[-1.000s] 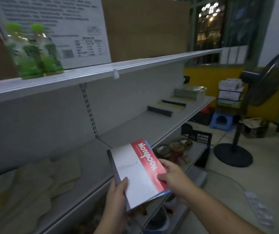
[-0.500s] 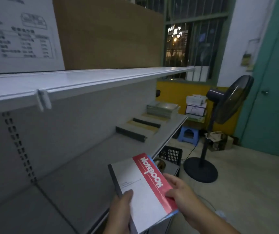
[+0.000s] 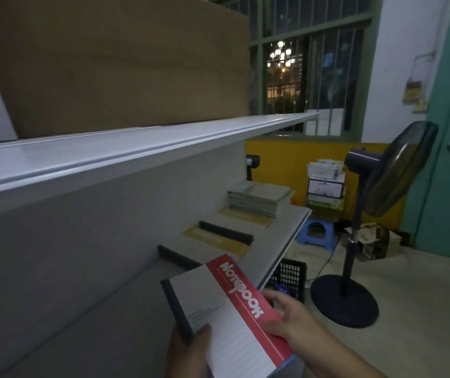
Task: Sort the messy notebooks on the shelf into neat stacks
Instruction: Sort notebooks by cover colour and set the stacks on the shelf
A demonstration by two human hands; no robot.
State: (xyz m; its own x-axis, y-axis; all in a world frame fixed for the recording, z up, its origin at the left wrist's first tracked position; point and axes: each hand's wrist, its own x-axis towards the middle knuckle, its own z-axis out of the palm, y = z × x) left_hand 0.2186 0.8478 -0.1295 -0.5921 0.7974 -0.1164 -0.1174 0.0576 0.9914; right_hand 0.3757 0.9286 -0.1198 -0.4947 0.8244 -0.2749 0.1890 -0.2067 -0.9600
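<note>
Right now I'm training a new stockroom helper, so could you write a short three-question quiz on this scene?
1. True or false: the left hand and right hand both hold the red-and-white notebook.
2. What stands on the floor beyond the shelf? A. a fan B. a ladder C. a bicycle
3. Fill in: the neat stack of notebooks lies at the ___ end of the shelf.

Key: 1 true; 2 A; 3 far.

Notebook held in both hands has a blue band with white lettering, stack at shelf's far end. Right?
No. Head view: the band on the notebook is red, not blue. The left hand and right hand hold it, and the stack sits at the far end of the shelf.
</note>
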